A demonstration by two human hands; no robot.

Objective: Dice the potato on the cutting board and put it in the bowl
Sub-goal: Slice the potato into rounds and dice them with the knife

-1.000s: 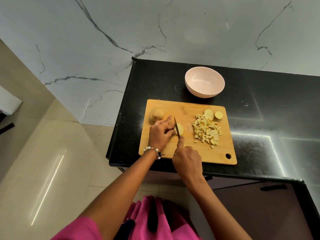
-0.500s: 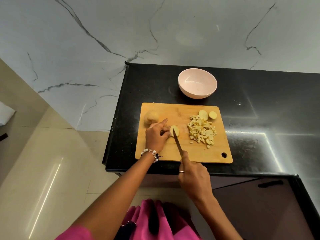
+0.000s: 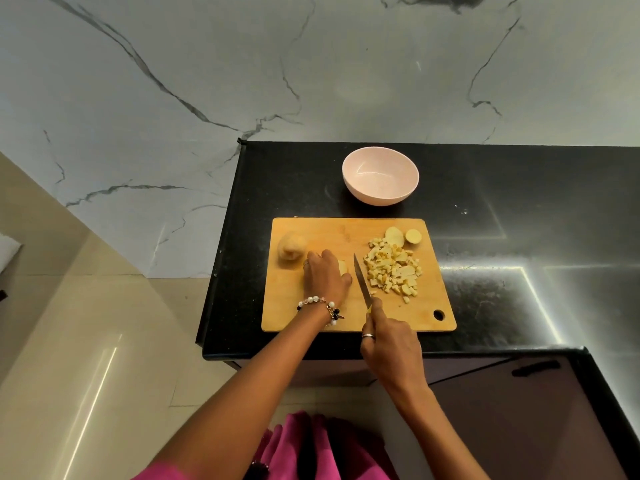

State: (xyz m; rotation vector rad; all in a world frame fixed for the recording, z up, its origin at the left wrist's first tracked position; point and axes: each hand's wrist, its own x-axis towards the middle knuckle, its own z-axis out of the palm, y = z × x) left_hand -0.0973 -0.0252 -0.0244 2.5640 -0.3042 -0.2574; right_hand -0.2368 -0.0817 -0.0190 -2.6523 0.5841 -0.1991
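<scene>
A wooden cutting board [image 3: 332, 306] lies on the black counter. My left hand [image 3: 325, 275] covers a potato slice [image 3: 343, 267] near the board's middle, and only the slice's right edge shows. My right hand [image 3: 389, 344] grips the knife [image 3: 362, 282] by its handle, the blade lying just right of the slice with its tip pointing away from me. A pile of diced potato [image 3: 393, 270] sits on the board's right half, with two round slices [image 3: 403, 236] behind it. A larger potato piece [image 3: 292, 250] rests at the board's left. The pink bowl [image 3: 380, 175] stands behind the board, with nothing in it.
The black counter [image 3: 519, 237] ends just left of the board, with a drop to the tiled floor [image 3: 86, 341]. A marble wall [image 3: 242, 81] rises behind. A dark cabinet with a handle [image 3: 535, 368] sits below at the right.
My left hand has flattened over the potato slice, hiding most of it. The knife has shifted right of the slice, with my right hand staying near the board's front edge.
</scene>
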